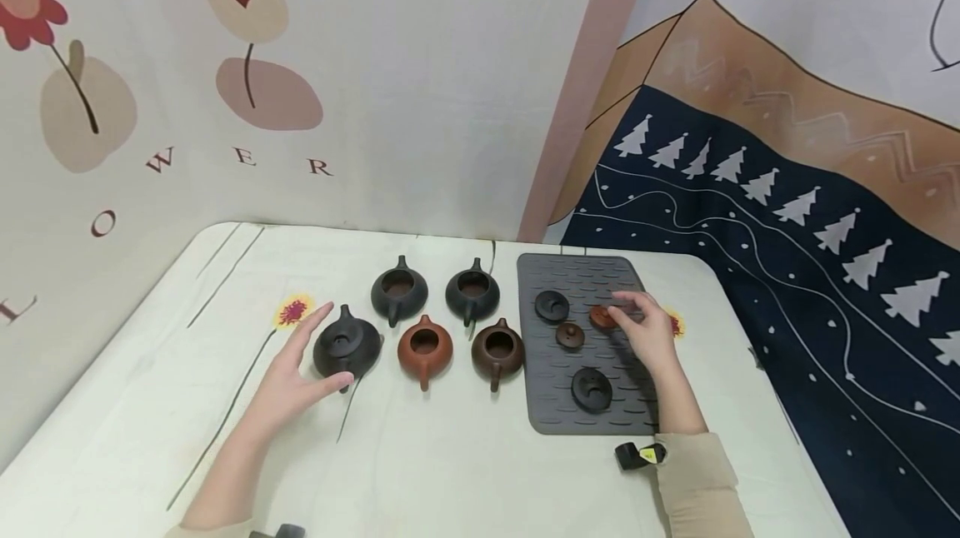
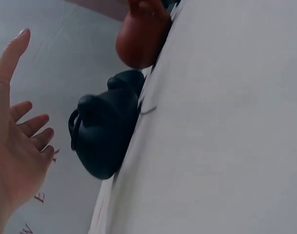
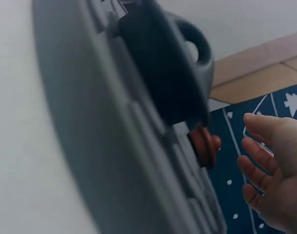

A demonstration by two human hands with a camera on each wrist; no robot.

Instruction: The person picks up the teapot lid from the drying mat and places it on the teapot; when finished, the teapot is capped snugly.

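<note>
My left hand (image 1: 288, 384) is held open, thumb spread from the fingers, around the near side of a black teapot (image 1: 347, 346) with its lid in place. In the left wrist view a gap shows between the fingers and this teapot (image 2: 102, 131). My right hand (image 1: 647, 330) hovers at a small reddish-brown teapot lid (image 1: 602, 318) on the grey ribbed mat (image 1: 551, 417). Its fingers are loosely bent, and the right wrist view shows them apart from that lid (image 3: 204, 146). A dark brown lid (image 1: 570, 336) and two black lids, one nearer (image 1: 592, 391) and one farther (image 1: 552, 306), lie beside it.
Lidless teapots stand mid-table: two black ones, left (image 1: 399, 302) and right (image 1: 472, 306), at the back, a red-brown one (image 1: 424, 365) and a dark brown one (image 1: 497, 367) in front. A small black object with a yellow label (image 1: 637, 455) is by my right sleeve.
</note>
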